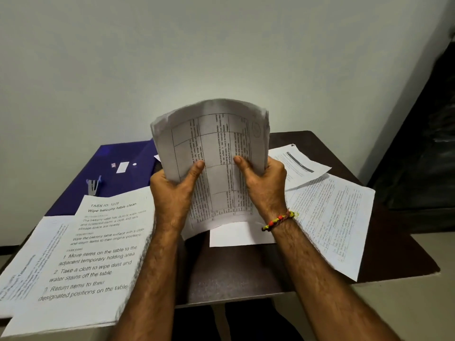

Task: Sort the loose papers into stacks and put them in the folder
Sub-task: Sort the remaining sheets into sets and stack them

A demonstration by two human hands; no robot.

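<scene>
Our left hand (172,193) and right hand (264,183) both gripped one sheaf of papers (216,153), held upright above the dark surface (236,271), thumbs pressed on its printed table, whose small text we could not read. Left of our hands lay a sheet (98,254) headed "TASK ID: 1228, Wipe balcony table clean". Beyond it, just beside the sheaf, lay the blue folder (115,168). More loose pages (332,217) lay to the right.
</scene>
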